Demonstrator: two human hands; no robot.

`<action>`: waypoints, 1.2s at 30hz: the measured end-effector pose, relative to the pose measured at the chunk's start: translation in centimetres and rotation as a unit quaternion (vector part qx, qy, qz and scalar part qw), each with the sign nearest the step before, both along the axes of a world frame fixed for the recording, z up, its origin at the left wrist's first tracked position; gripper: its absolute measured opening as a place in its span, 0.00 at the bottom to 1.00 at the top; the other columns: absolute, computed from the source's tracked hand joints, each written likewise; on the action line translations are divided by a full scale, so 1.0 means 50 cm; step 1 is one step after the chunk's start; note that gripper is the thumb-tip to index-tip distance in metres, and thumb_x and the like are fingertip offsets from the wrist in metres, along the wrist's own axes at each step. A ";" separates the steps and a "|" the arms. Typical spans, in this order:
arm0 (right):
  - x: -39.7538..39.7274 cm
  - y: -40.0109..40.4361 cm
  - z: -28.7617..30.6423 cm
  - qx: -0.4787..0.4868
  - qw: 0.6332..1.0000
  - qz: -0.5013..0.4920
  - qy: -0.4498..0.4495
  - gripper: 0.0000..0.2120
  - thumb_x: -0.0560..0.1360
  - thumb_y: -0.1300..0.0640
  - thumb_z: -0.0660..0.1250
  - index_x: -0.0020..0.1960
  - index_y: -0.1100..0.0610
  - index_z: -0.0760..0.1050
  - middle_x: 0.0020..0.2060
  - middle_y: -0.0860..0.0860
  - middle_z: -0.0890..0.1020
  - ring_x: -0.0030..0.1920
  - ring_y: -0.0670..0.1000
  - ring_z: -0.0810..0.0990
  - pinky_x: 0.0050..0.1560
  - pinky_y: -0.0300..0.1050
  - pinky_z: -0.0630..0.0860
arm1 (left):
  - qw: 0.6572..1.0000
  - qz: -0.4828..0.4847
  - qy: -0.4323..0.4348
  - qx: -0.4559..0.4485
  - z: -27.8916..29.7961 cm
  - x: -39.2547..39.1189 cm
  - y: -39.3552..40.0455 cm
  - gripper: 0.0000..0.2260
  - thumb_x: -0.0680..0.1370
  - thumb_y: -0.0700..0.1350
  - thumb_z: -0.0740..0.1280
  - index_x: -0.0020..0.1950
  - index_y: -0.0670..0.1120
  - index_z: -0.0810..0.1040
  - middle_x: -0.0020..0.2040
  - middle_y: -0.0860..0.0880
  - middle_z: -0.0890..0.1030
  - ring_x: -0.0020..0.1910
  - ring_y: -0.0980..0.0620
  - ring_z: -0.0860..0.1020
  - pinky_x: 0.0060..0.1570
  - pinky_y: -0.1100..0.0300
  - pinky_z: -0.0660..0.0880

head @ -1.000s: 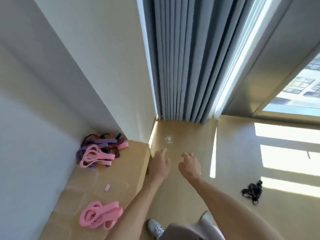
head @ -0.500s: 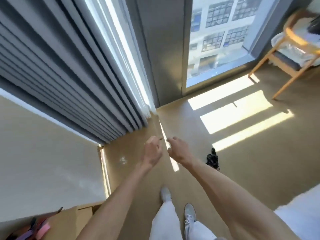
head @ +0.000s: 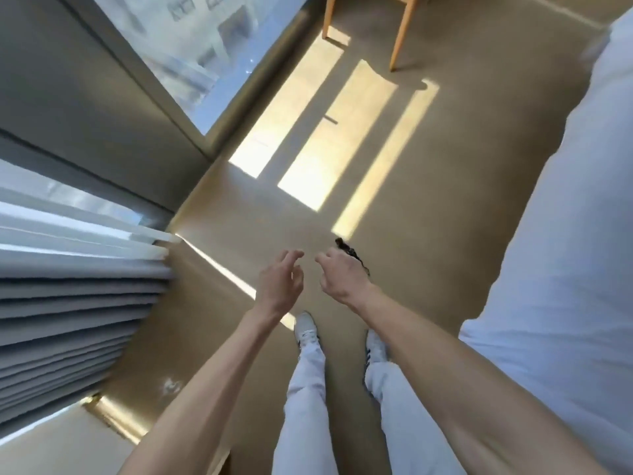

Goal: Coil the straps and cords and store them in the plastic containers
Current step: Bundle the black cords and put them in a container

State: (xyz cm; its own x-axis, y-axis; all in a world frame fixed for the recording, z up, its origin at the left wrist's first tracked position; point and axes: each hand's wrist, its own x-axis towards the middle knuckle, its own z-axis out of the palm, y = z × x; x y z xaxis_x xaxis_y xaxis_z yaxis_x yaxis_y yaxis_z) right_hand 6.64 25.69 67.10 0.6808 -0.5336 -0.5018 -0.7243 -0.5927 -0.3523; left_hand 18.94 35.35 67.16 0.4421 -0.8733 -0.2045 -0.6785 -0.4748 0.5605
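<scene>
My left hand [head: 279, 286] and right hand [head: 342, 275] are both held out in front of me above the floor, close together but not touching. Each has its fingers loosely curled and spread, and neither holds anything.

Just past my right hand a small black cord [head: 346, 249] lies bunched on the floor [head: 428, 255]; my hand hides most of it, so I cannot tell its full shape or whether my fingers touch it. The picture is blurred there.

The floor is a plain tan surface. Three bright bars of sunlight [head: 308, 132] fall across it further away, and a thin streak runs along the floor to the left of my left hand. Grey pleated curtains [head: 75, 303] hang at the left, with a grey wall panel [head: 68, 80] beyond them and a window [head: 191, 39] at the far left. Two pale wooden chair legs [head: 402, 32] stand at the far end. A large white bed [head: 555, 234] fills the right side. Near me I see my light trousers [head: 305, 406] and white shoes [head: 306, 329] planted on the floor.
</scene>
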 end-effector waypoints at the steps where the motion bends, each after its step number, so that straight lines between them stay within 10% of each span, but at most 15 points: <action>1: -0.002 -0.022 -0.046 0.000 1.000 -0.015 0.003 0.13 0.76 0.60 0.63 0.61 0.58 0.74 0.55 0.58 0.77 0.57 0.60 0.77 0.55 0.53 0.75 | 1.000 -0.004 0.007 0.001 -0.045 -0.002 -0.025 0.13 0.78 0.36 0.65 0.61 0.41 0.81 0.53 0.43 0.83 0.46 0.39 0.81 0.47 0.48 0.76; 14: -0.110 -0.153 -0.816 0.018 0.999 0.001 0.027 0.12 0.77 0.62 0.59 0.59 0.58 0.74 0.51 0.56 0.77 0.54 0.59 0.78 0.46 0.51 0.72 | 0.979 -0.194 -0.057 0.007 -0.813 -0.075 -0.173 0.10 0.75 0.32 0.68 0.53 0.41 0.83 0.43 0.44 0.81 0.32 0.40 0.79 0.27 0.53 0.74; 23: -0.139 -0.227 -1.266 0.005 0.992 -0.126 0.025 0.24 0.71 0.67 0.60 0.66 0.55 0.70 0.59 0.54 0.73 0.59 0.58 0.72 0.50 0.51 0.74 | 0.978 -0.102 0.011 0.183 -1.306 -0.106 -0.274 0.15 0.78 0.45 0.64 0.65 0.47 0.73 0.57 0.45 0.76 0.53 0.41 0.78 0.50 0.50 0.76; 30: -0.121 -0.223 -1.360 0.040 0.973 -0.228 -0.007 0.31 0.71 0.66 0.61 0.72 0.49 0.65 0.54 0.56 0.74 0.52 0.62 0.77 0.50 0.51 0.74 | 0.945 0.124 0.206 0.223 -1.416 -0.133 -0.305 0.08 0.70 0.37 0.67 0.49 0.43 0.77 0.40 0.49 0.79 0.41 0.47 0.77 0.39 0.57 0.74; 36: -0.108 -0.228 -1.330 0.111 0.905 -0.407 -0.052 0.08 0.67 0.62 0.66 0.45 0.54 0.75 0.43 0.54 0.82 0.45 0.59 0.78 0.41 0.44 0.70 | 0.879 0.235 0.398 0.114 -1.358 -0.139 -0.301 0.09 0.62 0.42 0.65 0.39 0.47 0.68 0.35 0.50 0.69 0.33 0.53 0.66 0.32 0.59 0.63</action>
